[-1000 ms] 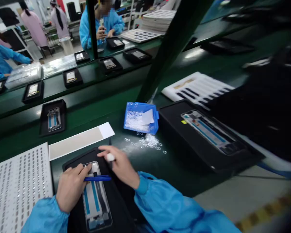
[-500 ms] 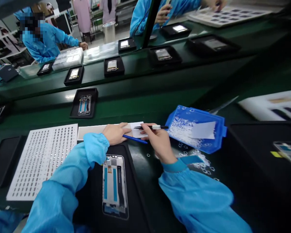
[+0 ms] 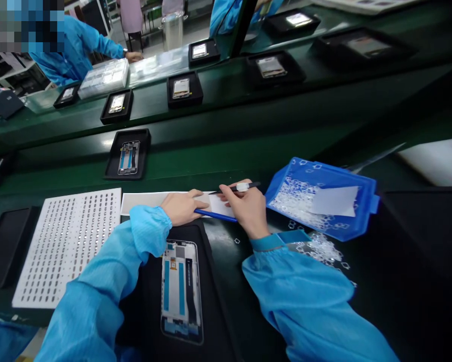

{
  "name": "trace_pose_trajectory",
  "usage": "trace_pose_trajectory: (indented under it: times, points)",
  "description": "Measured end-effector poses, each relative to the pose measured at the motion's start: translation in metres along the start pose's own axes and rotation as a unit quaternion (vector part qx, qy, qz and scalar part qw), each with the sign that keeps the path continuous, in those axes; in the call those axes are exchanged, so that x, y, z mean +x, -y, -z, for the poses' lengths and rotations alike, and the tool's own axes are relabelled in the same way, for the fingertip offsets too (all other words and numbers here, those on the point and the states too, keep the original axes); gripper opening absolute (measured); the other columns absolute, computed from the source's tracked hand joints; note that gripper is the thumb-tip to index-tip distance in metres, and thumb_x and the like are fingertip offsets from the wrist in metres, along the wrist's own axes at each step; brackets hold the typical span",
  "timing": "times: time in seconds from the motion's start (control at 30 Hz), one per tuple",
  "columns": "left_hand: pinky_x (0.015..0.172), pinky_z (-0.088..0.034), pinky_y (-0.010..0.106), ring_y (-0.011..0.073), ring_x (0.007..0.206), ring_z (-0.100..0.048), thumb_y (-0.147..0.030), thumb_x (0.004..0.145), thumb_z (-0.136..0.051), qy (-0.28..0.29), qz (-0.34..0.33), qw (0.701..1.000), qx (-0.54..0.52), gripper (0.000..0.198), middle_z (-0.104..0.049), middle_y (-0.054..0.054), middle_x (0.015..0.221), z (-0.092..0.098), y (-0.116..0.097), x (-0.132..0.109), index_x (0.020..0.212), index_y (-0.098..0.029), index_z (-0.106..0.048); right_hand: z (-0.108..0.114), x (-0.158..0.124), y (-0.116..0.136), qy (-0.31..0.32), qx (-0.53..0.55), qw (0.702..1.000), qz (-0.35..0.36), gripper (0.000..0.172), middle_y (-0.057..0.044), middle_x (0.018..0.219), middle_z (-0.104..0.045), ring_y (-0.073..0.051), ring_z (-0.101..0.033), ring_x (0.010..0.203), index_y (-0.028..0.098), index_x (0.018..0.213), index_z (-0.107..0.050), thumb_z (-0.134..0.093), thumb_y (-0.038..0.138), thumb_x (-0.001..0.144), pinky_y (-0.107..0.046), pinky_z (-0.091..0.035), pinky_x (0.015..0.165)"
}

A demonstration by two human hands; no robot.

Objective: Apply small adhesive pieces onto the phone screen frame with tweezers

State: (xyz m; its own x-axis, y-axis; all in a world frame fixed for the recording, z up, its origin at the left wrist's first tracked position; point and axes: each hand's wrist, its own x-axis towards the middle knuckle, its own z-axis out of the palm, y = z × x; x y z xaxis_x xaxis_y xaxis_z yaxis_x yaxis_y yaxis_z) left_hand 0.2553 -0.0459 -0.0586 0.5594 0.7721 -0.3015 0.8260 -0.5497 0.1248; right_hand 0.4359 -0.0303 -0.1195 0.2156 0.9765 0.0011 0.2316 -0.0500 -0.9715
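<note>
A: So, where are the hands just now?

B: Both are over the long paper strip (image 3: 161, 200) lying on the green surface (image 3: 248, 151), just beyond the black tray (image 3: 210, 301) that carries the phone frame (image 3: 181, 290). The left hand (image 3: 182, 207) lies on the strip with fingers loosely curled, and a blue stick-like tool (image 3: 215, 215) runs out from under it. It looks as though that hand is pinning the strip down so it cannot slide.

A: And the other?

B: The right hand (image 3: 248, 208) is pinched narrow around a thin dark tool with a white band (image 3: 238, 187), held almost level and pointing left, its tip over the strip's white end. A grip like that suits fine work, I'd judge.

A: What's close by?

B: Just to the right, a blue tray (image 3: 361, 221) tilted toward the person, holding tiny clear parts and a slip of white paper (image 3: 335, 201); some of the parts have spilled (image 3: 320, 249) onto the surface beside the right sleeve. To the left, a white perforated sheet (image 3: 65, 246). All within easy reach, likely on purpose.

A: Farther off?

B: More black trays with phone frames (image 3: 128, 153) along the raised belt, and a co-worker in blue (image 3: 78, 50) across it.
</note>
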Motion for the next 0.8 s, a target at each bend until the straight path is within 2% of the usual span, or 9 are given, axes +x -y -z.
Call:
trace_pose_trajectory:
  times: [0.27, 0.5, 0.67, 0.8]
  points:
    - [0.091, -0.053, 0.030, 0.0203, 0.110, -0.065, -0.037, 0.096, -0.048, 0.002, 0.008, 1.000, -0.014, 0.036, -0.043, -0.002, 0.149, 0.004, -0.002, -0.003, 0.131, -0.038, -0.057, -0.001, 0.000, -0.001, -0.008, 0.002, 1.000, 0.005, 0.034, -0.008, 0.067, -0.067, -0.031, -0.068, 0.067, 0.023, 0.077, -0.054, -0.068, 0.053, 0.070, -0.035, -0.053, 0.050]
    - [0.093, -0.052, 0.030, 0.0199, 0.112, -0.064, -0.036, 0.097, -0.047, 0.001, 0.014, 1.000, -0.018, 0.036, -0.044, -0.004, 0.149, 0.004, -0.002, -0.004, 0.131, -0.039, -0.058, -0.001, 0.002, -0.005, -0.004, -0.003, 1.000, 0.013, 0.028, -0.007, 0.062, -0.066, -0.029, -0.067, 0.063, 0.020, 0.074, -0.057, -0.071, 0.044, 0.072, -0.035, -0.053, 0.055]
    - [0.095, -0.051, 0.031, 0.0196, 0.112, -0.063, -0.035, 0.096, -0.047, 0.001, 0.013, 1.000, -0.022, 0.037, -0.042, -0.004, 0.150, 0.001, -0.003, -0.002, 0.132, -0.039, -0.057, -0.005, 0.005, -0.007, -0.017, 0.039, 0.999, 0.011, 0.039, -0.008, 0.062, -0.065, -0.031, -0.067, 0.062, 0.020, 0.075, -0.055, -0.072, 0.054, 0.068, -0.034, -0.050, 0.047]
    - [0.096, -0.050, 0.032, 0.0197, 0.113, -0.063, -0.031, 0.094, -0.049, 0.004, 0.024, 0.999, -0.048, 0.037, -0.042, -0.006, 0.150, 0.002, 0.002, -0.003, 0.129, -0.039, -0.060, 0.000, -0.013, 0.018, -0.069, 0.100, 0.992, 0.032, 0.049, -0.007, 0.064, -0.065, -0.031, -0.068, 0.065, 0.023, 0.077, -0.048, -0.072, 0.065, 0.066, -0.033, -0.049, 0.042]
